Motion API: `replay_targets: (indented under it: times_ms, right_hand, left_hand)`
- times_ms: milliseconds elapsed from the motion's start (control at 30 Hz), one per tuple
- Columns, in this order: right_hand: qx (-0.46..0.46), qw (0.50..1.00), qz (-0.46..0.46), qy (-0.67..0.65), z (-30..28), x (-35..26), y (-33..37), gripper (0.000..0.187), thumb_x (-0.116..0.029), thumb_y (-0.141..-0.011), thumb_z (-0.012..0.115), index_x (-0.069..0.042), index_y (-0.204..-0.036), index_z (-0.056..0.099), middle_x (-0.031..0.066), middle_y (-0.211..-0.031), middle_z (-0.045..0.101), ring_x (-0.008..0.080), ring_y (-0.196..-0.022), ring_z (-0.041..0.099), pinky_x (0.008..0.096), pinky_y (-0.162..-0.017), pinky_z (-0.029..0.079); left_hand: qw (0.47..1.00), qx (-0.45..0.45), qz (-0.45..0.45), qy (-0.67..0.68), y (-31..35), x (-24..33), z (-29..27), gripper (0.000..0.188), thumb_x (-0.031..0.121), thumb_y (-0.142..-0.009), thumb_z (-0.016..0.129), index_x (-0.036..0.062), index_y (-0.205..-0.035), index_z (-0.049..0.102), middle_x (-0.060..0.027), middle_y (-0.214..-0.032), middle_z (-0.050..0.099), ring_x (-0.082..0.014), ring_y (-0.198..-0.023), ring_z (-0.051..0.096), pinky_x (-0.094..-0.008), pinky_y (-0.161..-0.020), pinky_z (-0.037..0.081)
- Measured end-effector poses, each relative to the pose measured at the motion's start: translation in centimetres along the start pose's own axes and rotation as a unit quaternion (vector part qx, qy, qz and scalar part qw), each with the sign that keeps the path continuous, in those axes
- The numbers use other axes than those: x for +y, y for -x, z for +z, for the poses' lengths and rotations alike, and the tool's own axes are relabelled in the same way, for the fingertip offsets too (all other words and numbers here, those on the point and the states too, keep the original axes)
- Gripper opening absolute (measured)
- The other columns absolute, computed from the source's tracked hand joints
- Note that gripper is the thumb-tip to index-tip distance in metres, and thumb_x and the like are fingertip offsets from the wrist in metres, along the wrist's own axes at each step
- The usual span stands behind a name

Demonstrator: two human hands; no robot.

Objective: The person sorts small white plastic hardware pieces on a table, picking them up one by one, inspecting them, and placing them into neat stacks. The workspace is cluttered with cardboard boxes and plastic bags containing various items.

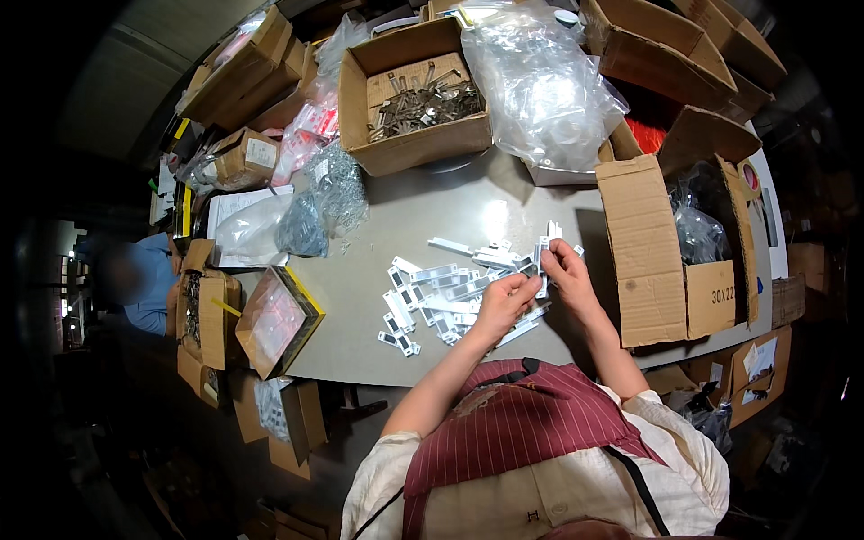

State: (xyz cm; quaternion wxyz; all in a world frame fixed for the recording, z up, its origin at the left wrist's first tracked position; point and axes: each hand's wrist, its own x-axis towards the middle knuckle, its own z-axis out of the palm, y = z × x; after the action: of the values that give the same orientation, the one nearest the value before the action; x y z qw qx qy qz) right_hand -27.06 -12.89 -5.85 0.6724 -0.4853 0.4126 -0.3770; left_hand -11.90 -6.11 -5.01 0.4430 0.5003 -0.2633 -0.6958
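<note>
Over the right side of a loose heap of small white strips and blocks with dark insets, both my hands are close together. A narrow white strip stands up between them. My right hand grips it with thumb and bent fingers. My left hand is closed in a pinch at the lower part of the same strip. Fingers hide much of the strip, and its exact kind is too small to tell. Other white pieces lie right under and beside my hands on the grey table.
Beyond the heap stands an open cardboard box of metal parts. Clear plastic bags lie to its right. An open carton borders my right hand. Bags of small hardware and a yellow-edged box sit left. Another person is far left.
</note>
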Motion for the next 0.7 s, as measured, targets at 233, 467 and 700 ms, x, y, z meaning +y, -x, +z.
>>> replay_targets:
  times_ms: [233, 467, 700]
  right_hand:
    - [-0.050, 0.967, -0.002, 0.250, 0.7, 1.9, 1.0, 0.022, -0.023, -0.097, 0.063, -0.001, -0.097, 0.064, 0.0033, -0.071, 0.059, 0.0090, -0.065, 0.053, 0.0277, -0.058, 0.043]
    - [0.122, 0.828, -0.082, 0.541, -1.9, -0.9, -2.5, 0.042, -0.038, -0.093, 0.064, 0.003, -0.087, 0.059, 0.0239, -0.077, 0.067, 0.0433, -0.073, 0.065, 0.0503, -0.066, 0.050]
    - [0.061, 0.797, -0.061, 0.597, -3.0, 1.4, -5.7, 0.035, -0.029, -0.088, 0.064, 0.004, -0.100, 0.056, 0.0241, -0.077, 0.067, 0.0449, -0.072, 0.066, 0.0511, -0.066, 0.052]
  left_hand:
    - [0.998, -0.054, 0.041, -0.007, -0.1, -3.7, -3.2, 0.029, 0.017, -0.094, 0.062, 0.0057, -0.069, 0.055, 0.0031, -0.056, 0.046, -0.0062, -0.048, 0.041, -0.0219, -0.045, 0.030]
    - [0.839, -0.319, 0.029, 0.440, 3.9, -2.0, -4.2, 0.024, 0.015, -0.081, 0.063, -0.0032, -0.065, 0.058, -0.0047, -0.046, 0.047, -0.0096, -0.040, 0.038, -0.0261, -0.039, 0.025]
    - [0.917, -0.342, -0.011, 0.204, 2.5, -4.5, -6.8, 0.029, 0.020, -0.084, 0.064, -0.0080, -0.078, 0.061, -0.0023, -0.048, 0.046, -0.0072, -0.039, 0.036, -0.0268, -0.039, 0.024]
